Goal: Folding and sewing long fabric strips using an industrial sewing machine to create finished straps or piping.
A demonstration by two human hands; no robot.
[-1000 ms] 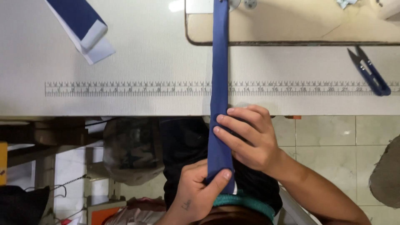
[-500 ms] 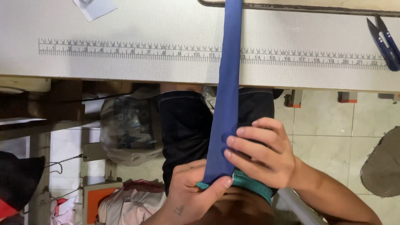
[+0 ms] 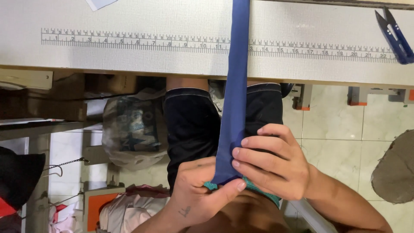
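Head view: left hand and right hand both closed, pinching strip end. Keep strip taut, flat across table ahead; align over ruler.

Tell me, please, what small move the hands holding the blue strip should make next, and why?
Probably slide the right hand up the blue fabric strip to smooth it: the left hand already pinches its lower end, and the strip runs taut over the table edge.

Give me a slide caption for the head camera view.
Both hands, left hand and right hand, pinch a blue fabric strip hanging off the ruler-marked table.
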